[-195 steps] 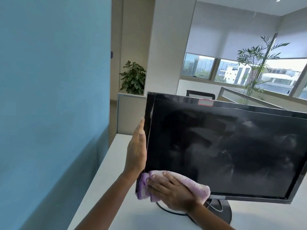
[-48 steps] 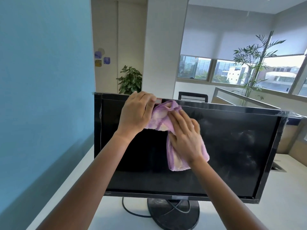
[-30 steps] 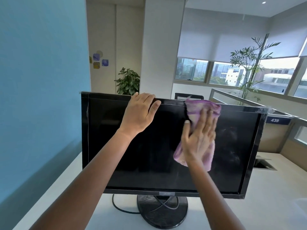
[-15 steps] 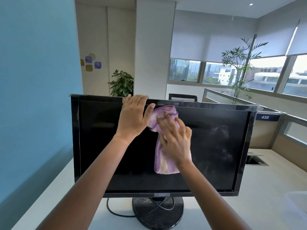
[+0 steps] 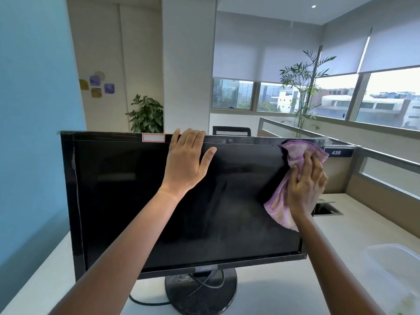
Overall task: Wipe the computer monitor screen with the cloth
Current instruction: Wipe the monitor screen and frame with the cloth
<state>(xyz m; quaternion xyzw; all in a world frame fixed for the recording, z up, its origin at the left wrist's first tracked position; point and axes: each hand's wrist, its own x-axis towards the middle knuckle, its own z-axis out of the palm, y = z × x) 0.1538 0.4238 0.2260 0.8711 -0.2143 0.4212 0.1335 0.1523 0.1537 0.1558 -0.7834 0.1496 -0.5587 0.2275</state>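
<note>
Cloth on monitor's right edge

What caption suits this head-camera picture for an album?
Left hand rests on the monitor at its top edge; right hand presses a purple cloth to the upper right corner.
</note>
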